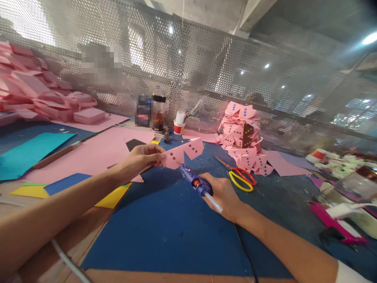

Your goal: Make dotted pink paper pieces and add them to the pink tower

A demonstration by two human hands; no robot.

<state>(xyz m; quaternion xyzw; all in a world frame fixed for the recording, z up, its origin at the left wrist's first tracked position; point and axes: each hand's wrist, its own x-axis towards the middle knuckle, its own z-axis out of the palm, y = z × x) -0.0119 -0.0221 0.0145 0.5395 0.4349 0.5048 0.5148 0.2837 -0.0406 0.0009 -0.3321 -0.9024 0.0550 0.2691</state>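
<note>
My left hand (pixel 147 155) pinches the left end of a folded pink paper piece (pixel 176 155) marked with small dark squares. My right hand (pixel 222 194) is wrapped round a blue glue gun (pixel 196 181), with a clear glue stick (pixel 214 202) poking out of its rear. The gun's nozzle points up and left and meets, or nearly meets, the lower edge of the pink paper between its two groups of squares. Both hands are above a dark blue sheet (pixel 173 236).
Behind my right hand lie scissors (pixel 241 180) with red and yellow handles, near a tall pile of pink pieces (pixel 243 135). Jar (pixel 159 114) and cup (pixel 178 126) stand at the back. Pink stacks (pixel 38 90) fill the left; a black cord (pixel 246 251) trails toward me.
</note>
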